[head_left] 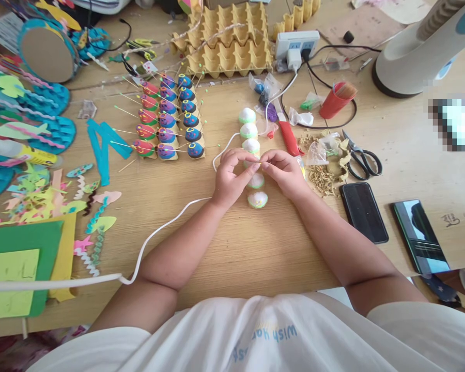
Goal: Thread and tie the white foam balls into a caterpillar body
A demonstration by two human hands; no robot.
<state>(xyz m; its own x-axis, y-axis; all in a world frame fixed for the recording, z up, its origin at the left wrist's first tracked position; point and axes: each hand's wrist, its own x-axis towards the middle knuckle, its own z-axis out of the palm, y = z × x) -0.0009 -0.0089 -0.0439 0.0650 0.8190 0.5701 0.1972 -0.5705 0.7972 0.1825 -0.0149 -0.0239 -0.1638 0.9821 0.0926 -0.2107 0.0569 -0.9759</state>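
A line of white domes with green rims (249,130) runs down the middle of the wooden table (256,248). My left hand (230,174) and my right hand (283,172) meet over one of them, fingers pinched together on a thin yellow-tipped stick (260,163). The dome under my fingers is mostly hidden. Two more domes (257,199) lie just below my hands. Left of them stand three rows of painted red, purple and blue domes (166,121) with sticks poking out.
A white cable (158,232) curves across the table past my left arm. Scissors (360,157), two phones (363,211), a red cup (335,101) and scraps lie right. Egg cartons (232,41), a power strip (296,42) and a fan base (414,57) stand behind. Coloured paper cutouts (31,196) cover the left.
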